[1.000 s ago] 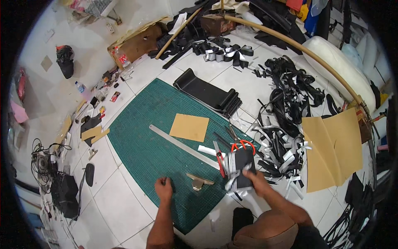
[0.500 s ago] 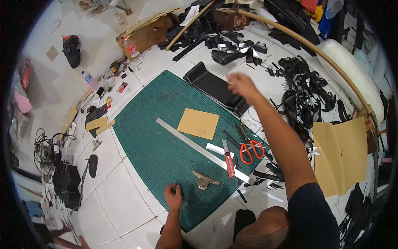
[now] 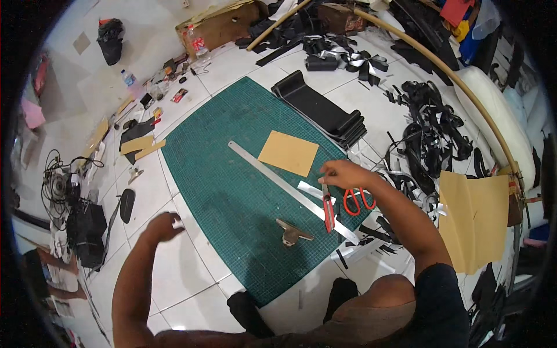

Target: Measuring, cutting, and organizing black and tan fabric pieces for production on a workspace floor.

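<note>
My right hand (image 3: 343, 172) hovers over the right side of the green cutting mat (image 3: 223, 203). Its fingers are bent and a little apart, with nothing visible in them. Just below it lie a red utility knife (image 3: 329, 216), blade out, and red-handled scissors (image 3: 352, 202), whose blades the hand hides. My left hand (image 3: 164, 227) hangs above the white tiles left of the mat, empty, with thumb and fingers curved apart. On the mat rest a steel ruler (image 3: 278, 182), a tan rectangular sheet (image 3: 288, 153) and a metal bulldog clip (image 3: 292, 233).
Stacked black panels with rolled ends (image 3: 319, 107) lie beyond the mat's far right edge. Black scraps (image 3: 426, 133) heap up at right, near a creased tan sheet (image 3: 476, 220). Tangled cables (image 3: 55, 188) and a black case (image 3: 127, 205) are at left.
My right hand has come back from the black panels toward the knife and scissors. My left hand has lifted off the mat and moved left. The view has shifted slightly.
</note>
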`<state>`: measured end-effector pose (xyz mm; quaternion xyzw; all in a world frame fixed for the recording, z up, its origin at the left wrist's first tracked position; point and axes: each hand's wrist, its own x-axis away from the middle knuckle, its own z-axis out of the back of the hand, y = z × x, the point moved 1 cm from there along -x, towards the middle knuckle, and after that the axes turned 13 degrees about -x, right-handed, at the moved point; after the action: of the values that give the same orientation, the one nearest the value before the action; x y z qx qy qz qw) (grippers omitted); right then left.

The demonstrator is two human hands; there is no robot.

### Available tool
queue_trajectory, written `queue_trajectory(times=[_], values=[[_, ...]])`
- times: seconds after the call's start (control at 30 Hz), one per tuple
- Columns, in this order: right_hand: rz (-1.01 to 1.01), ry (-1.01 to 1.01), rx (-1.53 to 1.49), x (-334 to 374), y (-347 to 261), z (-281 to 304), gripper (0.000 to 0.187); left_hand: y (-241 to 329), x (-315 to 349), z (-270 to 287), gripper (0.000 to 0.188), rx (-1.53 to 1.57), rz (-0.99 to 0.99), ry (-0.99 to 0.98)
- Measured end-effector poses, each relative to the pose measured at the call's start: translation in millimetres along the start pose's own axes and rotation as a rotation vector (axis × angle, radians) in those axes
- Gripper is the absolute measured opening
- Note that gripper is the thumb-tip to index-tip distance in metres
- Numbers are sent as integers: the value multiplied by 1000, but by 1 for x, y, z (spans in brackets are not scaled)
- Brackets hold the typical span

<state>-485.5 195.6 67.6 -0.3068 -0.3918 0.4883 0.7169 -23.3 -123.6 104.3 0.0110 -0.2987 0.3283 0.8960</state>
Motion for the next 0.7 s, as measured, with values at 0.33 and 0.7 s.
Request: queue_trajectory(times=[0.33, 0.7], values=[[-185, 91, 504, -7, -112, 78, 53, -5, -128, -86, 42, 9, -125, 68], [-318, 361, 643, -59, -190, 110, 63, 83, -137, -25, 46, 554, -173, 249]])
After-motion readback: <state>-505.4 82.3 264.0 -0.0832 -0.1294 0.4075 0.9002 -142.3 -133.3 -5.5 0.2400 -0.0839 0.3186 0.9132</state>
